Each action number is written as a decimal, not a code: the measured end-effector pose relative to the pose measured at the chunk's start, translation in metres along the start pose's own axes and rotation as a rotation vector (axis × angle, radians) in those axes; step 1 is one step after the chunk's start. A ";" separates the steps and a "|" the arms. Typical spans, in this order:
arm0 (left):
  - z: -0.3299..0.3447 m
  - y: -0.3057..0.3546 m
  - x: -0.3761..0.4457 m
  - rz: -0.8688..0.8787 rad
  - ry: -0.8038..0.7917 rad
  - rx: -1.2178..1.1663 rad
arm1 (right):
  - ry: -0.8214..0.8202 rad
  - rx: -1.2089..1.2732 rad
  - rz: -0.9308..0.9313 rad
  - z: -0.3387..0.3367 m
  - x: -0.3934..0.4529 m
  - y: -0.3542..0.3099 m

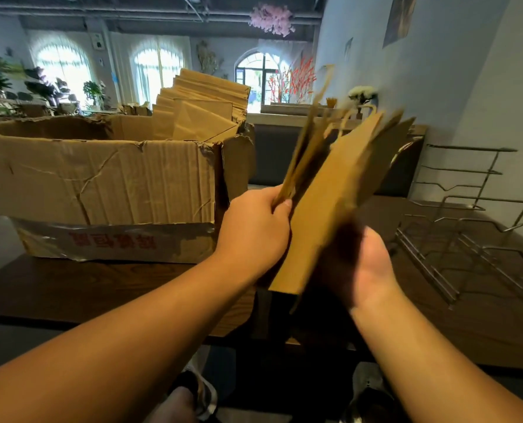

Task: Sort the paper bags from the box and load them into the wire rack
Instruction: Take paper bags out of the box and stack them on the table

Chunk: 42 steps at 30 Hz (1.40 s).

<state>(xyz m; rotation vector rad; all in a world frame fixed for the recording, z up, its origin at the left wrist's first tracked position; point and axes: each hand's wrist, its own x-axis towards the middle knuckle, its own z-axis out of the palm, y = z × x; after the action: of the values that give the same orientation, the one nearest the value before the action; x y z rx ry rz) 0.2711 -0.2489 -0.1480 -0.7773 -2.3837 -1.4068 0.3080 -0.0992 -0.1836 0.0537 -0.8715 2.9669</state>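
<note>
A bundle of flat brown paper bags with twine handles is held up in front of me, blurred by motion. My left hand grips the left edge of the bundle, thumb on top. My right hand supports the bundle from below and behind, palm up. A torn cardboard box stands on the left of the table, with several more paper bags sticking up from its far right corner. The wire rack stands on the table at the right, with no bags visible in it.
A dark wooden table carries the box; a second tabletop carries the rack, with a gap between them. A white wall rises behind the rack. My shoes show below the table edge. Plants and windows lie far back.
</note>
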 end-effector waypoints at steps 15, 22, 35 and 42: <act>-0.008 0.020 0.007 0.073 0.005 -0.116 | 0.283 -0.136 -0.069 -0.010 0.010 0.009; -0.013 0.012 0.005 0.225 0.073 -0.243 | 0.275 -0.223 -0.216 -0.025 0.014 -0.016; -0.012 0.008 0.005 -0.143 -0.181 -0.491 | 0.333 -0.225 -0.247 -0.033 0.014 -0.029; -0.009 -0.002 -0.001 -0.013 -0.042 -0.251 | 0.356 -0.177 -0.225 -0.037 0.008 -0.034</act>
<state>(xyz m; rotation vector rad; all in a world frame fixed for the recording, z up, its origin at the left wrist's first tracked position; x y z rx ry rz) 0.2705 -0.2575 -0.1460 -0.8600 -2.2727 -1.7349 0.3012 -0.0501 -0.1955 -0.3474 -0.9944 2.5674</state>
